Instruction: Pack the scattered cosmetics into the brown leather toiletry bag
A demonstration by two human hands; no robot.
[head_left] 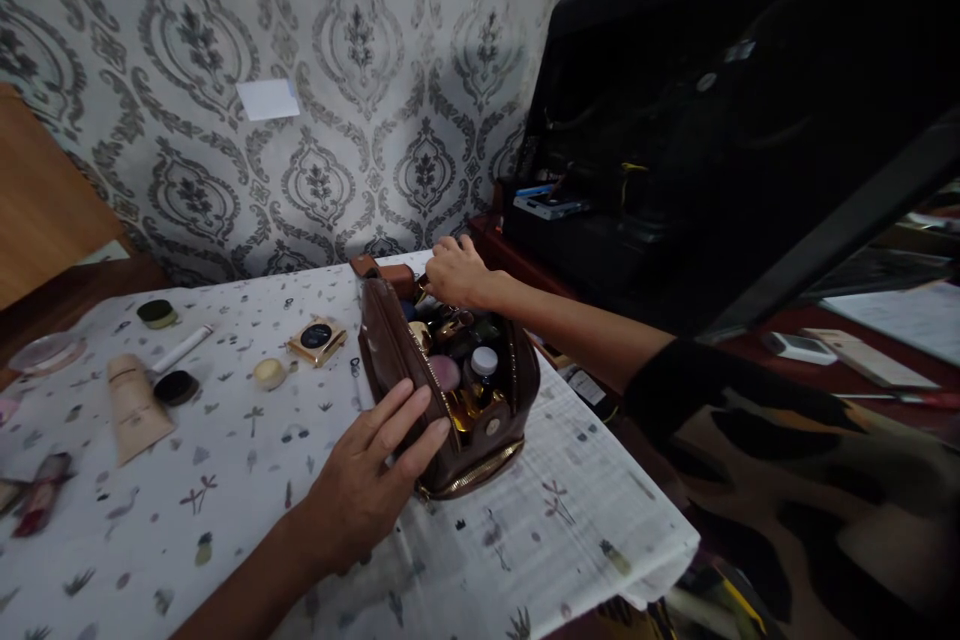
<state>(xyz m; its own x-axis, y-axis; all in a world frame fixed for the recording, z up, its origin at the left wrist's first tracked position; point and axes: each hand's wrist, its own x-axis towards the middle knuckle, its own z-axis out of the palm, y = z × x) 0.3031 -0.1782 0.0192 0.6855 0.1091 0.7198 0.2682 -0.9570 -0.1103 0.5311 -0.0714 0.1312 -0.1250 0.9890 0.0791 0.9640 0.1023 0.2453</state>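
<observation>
Left hand [367, 490] lies flat on the near side of the brown bag [390, 350], fingers spread wide, grip open w/ nothing in it. The bag sits on the table [150, 520], unzipped & full of little jars [484, 360]. Right hand [454, 270] is at the bag's 12 o'clock end, fingers curled down; can't tell if its grip has hold of anything. At the bag's 9 o'clock lie a gold box [317, 340], a round pot [268, 373], a white stick [182, 348] & a tan tube [135, 407].
</observation>
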